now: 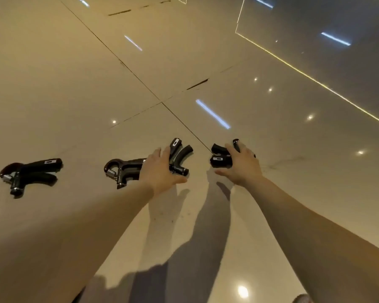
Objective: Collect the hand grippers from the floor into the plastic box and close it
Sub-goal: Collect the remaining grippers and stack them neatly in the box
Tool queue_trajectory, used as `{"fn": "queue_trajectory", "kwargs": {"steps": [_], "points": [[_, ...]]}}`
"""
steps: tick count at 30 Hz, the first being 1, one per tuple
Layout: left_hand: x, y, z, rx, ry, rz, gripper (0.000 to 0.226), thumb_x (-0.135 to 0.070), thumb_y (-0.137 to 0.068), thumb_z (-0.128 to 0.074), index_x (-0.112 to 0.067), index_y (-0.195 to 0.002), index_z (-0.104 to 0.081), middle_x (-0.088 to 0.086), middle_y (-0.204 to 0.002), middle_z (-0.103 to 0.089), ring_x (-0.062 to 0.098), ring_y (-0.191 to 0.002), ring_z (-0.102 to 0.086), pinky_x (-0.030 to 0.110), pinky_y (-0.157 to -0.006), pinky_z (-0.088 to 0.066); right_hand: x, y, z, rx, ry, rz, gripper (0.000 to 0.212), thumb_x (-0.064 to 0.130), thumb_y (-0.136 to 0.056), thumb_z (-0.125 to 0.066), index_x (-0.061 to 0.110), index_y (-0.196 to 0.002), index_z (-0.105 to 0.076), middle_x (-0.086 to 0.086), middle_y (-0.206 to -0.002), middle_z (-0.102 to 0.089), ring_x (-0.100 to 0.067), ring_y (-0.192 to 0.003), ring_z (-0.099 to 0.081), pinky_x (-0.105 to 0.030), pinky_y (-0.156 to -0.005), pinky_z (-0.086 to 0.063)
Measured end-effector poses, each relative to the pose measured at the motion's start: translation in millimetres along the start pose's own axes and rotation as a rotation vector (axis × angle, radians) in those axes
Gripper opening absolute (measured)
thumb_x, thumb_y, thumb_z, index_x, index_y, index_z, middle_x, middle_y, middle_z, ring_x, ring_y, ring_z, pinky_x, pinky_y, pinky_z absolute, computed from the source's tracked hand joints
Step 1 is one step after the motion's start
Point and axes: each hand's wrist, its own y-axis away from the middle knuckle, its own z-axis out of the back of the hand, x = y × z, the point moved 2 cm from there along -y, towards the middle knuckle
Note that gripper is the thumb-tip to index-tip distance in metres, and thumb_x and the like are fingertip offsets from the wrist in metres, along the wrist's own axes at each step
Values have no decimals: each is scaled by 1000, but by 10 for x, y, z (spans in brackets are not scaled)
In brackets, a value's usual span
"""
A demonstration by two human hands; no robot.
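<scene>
Since four hand grippers lie on the floor [271, 119] and the plastic box is out of view, collection is judged barely begun; boxing and closing remain.

- **Left hand** [160, 169]: fingers straight, holding nothing, reaching over the middle-left gripper [123, 171] and the middle-right gripper [181, 153].
- **Right hand** [241, 165]: rests on the rightmost gripper [220, 159]; whether it grips cannot be told.
- **Leftmost gripper** [31, 173]: lies well apart.
</scene>
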Motion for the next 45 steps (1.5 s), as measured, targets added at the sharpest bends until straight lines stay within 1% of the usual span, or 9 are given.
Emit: {"fn": "queue_trajectory", "kwargs": {"steps": [4,8,12,17,24,28,33,40,45], "points": [[-81,-327,-148,7,-9,-10,129,-68,-60,-81,-20,-158,-13,6,-150,-38,31,-134,-40,48,-111,-37,-97,-401,-108,76,-33,-28,112,81,-67,-69,44,-156,-13,-18,-165,-9,-39,-150,-16,-55,-118,-20],[-163,-442,-300,-48,-50,-28,132,-65,-59,-84,-14,-158,-14,6,-156,-32,30,-139,-32,46,-114,-34,-80,-513,-248,30,5,-52,114,94,-57,-57,43,-152,-20,-19,-158,-22,-41,-142,-30,-56,-115,-23],[-197,-437,-352,-77,-48,-50,114,-59,-64,-84,-13,-152,-27,7,-147,-39,29,-131,-35,42,-111,-36,-14,-445,-341,-53,52,-72,94,88,-60,-52,38,-139,-45,-17,-148,-33,-40,-133,-37,-56,-113,-26],[-139,-241,-400,-103,132,-52,60,-38,-77,-81,-22,-128,-54,-1,-118,-47,17,-110,-48,30,-94,-45,45,-153,-418,-63,20,-36,89,86,-59,-51,36,-132,-53,-12,-135,-41,-36,-125,-40,-51,-108,-31],[-204,255,-359,-69,239,-88,73,-43,-76,-79,-27,-140,-49,-15,-103,-43,7,-93,-49,13,-72,-35,-15,585,-372,-79,-67,-72,93,93,-56,-43,38,-130,-56,-10,-135,-41,-35,-126,-38,-51,-109,-30],[-353,676,-108,-77,262,-155,85,-45,-76,-77,-34,-150,-38,-16,-102,-45,8,-88,-53,10,-52,-40,-69,1075,-104,-115,-97,-88,85,86,-67,-54,39,-137,-52,-12,-141,-38,-35,-131,-35,-52,-113,-29],[-667,1410,368,-126,273,-227,84,-54,-70,-74,-33,-146,-45,-7,-118,-61,12,-107,-55,31,-89,-43,-72,1900,516,-224,-109,-86,83,86,-68,-56,39,-137,-53,-12,-141,-38,-35,-132,-36,-50,-113,-28],[-1347,2782,1039,-202,366,-434,61,-52,-67,-74,-47,-123,-48,-8,-101,-68,11,-87,-63,38,-79,-56,-203,3474,1424,-400,-94,-68,88,90,-63,-55,42,-137,-50,-7,-142,-40,-31,-133,-36,-47,-112,-31],[-1781,3901,1349,-206,369,-554,72,-48,-70,-78,-37,-136,-54,-12,-110,-64,12,-95,-62,31,-76,-51,-343,4760,1868,-506,-41,-52,91,93,-61,-51,42,-137,-50,-8,-155,-30,-34,-143,-27,-52,-117,-26]]}}
